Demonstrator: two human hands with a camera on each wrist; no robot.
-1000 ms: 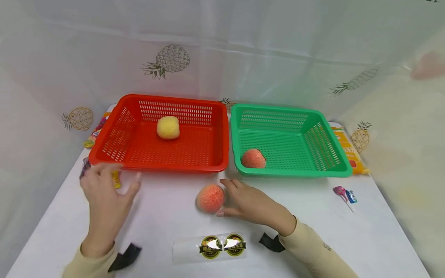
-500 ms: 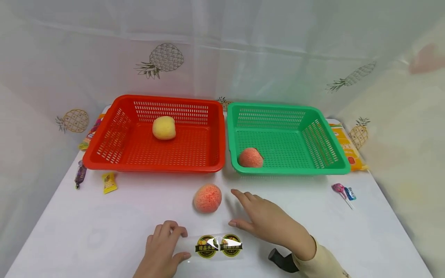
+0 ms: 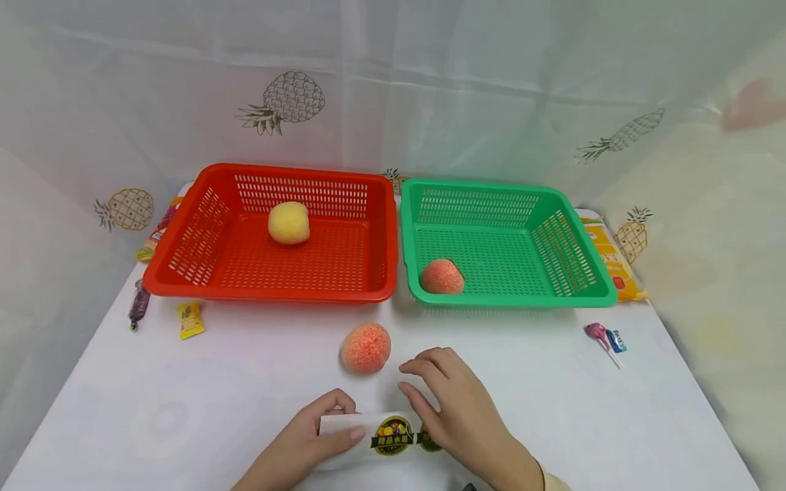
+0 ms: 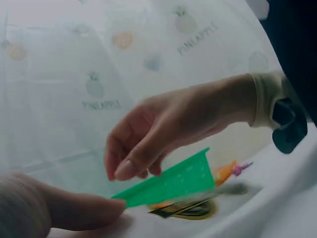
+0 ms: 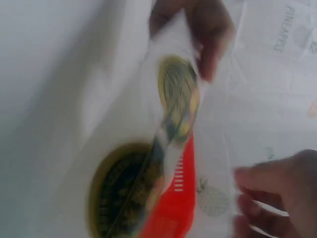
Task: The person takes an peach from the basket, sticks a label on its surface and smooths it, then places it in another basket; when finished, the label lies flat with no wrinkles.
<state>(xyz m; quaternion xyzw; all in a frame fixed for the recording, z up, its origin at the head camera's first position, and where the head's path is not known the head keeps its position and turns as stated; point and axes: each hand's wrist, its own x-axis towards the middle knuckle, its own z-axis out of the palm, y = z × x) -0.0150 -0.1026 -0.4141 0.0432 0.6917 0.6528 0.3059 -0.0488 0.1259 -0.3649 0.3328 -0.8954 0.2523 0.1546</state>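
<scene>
Soft light brightens the head view; the wrist views are dimmer, the printed film (image 5: 176, 109) blurred.

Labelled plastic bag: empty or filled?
Looks empty: the labelled plastic bag shows no bulge in the head view; the left hand pinches one end, the nearest peach lies outside, on the table.

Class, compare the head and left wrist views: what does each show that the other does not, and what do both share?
Only the head view: the red basket, the yellow fruit in it and the yellow-wrapped sweet.
Only the left wrist view: PINEAPPLE lettering on the backdrop.
Both: the green basket, the labelled plastic bag, the left hand and the right hand.
</scene>
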